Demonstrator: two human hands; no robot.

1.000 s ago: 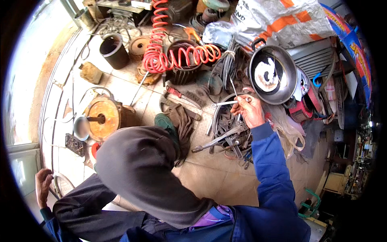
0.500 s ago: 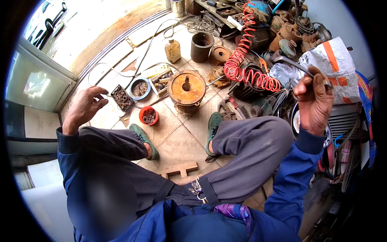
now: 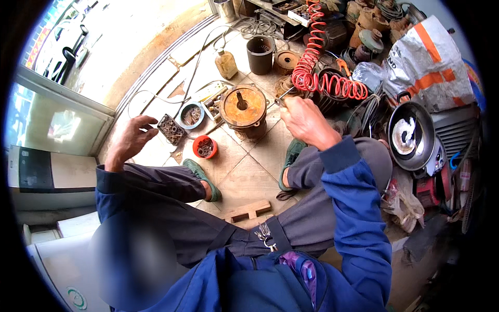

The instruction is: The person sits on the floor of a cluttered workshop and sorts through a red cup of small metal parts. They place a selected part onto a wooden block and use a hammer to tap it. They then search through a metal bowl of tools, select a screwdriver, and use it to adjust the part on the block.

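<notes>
My right hand (image 3: pixel 307 122) is closed beside the right rim of a rusty motor housing (image 3: pixel 229 110), whose shaft stands up through a brown top. Only a small bit of the grey metal tool in its grip shows at the fingertips; its shape is mostly hidden. A thin metal rod (image 3: pixel 286 93) slants just past those fingers. My left hand (image 3: pixel 134 140) hovers empty, fingers loosely bent and apart, close to a black tray of small metal parts (image 3: pixel 171 129). A red cup (image 3: pixel 205 147) of nuts or washers and a blue-rimmed round dish (image 3: pixel 191 115) of fasteners sit between that hand and the housing.
A red coiled hose (image 3: pixel 332 86) hangs over greasy parts at right. Beyond the housing stand a bottle (image 3: pixel 226 65) and a dark cylinder (image 3: pixel 260 56). A black pan (image 3: pixel 411 136) is by my right knee. Wooden pieces (image 3: pixel 248 210) lie between my feet.
My right hand has swung down and left from the upper right, bringing the metal tool to the housing's right side. The left hand has stayed raised and empty. The whole view has shifted slightly.
</notes>
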